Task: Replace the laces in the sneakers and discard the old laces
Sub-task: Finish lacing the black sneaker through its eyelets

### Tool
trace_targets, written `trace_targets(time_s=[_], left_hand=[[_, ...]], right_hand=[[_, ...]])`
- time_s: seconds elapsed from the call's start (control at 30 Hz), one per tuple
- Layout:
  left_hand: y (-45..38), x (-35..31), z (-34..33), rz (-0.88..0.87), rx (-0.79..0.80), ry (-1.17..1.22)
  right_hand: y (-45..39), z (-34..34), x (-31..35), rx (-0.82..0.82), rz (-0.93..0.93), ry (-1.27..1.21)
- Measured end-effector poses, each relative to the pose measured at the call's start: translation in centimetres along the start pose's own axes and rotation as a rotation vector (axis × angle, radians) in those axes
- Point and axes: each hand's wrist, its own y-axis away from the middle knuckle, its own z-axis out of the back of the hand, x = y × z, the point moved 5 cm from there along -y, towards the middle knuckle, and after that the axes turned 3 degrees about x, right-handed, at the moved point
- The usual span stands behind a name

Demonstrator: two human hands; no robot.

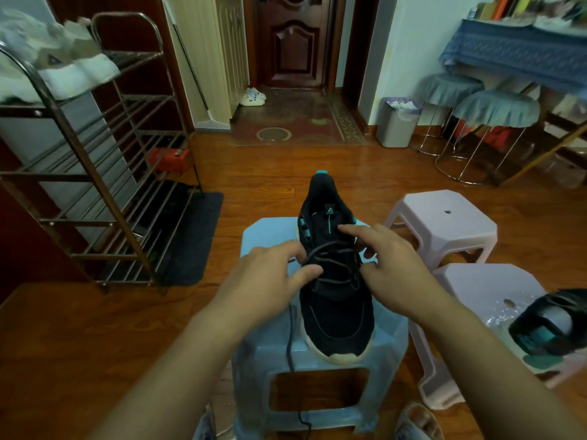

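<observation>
A black sneaker [333, 309] with teal trim stands on a light blue plastic stool [270, 239], toe toward me. A dark lace [330, 260] crosses its eyelets, and one loose end hangs down the stool's front left side. My left hand [270, 281] pinches the lace at the shoe's left eyelets. My right hand [394, 268] rests on the shoe's right side, index finger stretched toward the tongue, thumb at the eyelets. The second black and teal sneaker [552, 325] lies on a pale stool at the right edge.
Two pale pink stools [444, 223] stand right of the blue one. A metal shoe rack [104, 173] fills the left side over a dark mat [190, 239]. A grey waste bin [398, 122], covered round stools and a table stand at the far right. Wooden floor all around.
</observation>
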Motion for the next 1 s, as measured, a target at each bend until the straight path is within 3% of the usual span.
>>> trace_targets(time_s=[0.13,0.3,0.4,0.7,1.0], left_hand=[[-0.3,1.6,1.5,0.052,-0.063,0.137],[0.9,6.8,5.4,0.298,-0.428,-0.119],[2.2,11.4,6.8,0.498,-0.512,-0.159],[4.6,15.5,7.9,0.675,-0.459,-0.211],[4.4,14.1,5.8,0.706,-0.232,-0.103]], right_hand=[[0.3,-0.1,-0.3,0.033,-0.004,0.037],[0.1,0.1,-0.5,0.008,0.029,0.092],[0.1,0.3,-0.4,-0.003,0.028,0.107],[0.1,0.3,-0.2,0.009,-0.005,0.115],[0.2,0.1,0.1,-0.025,-0.048,0.071]])
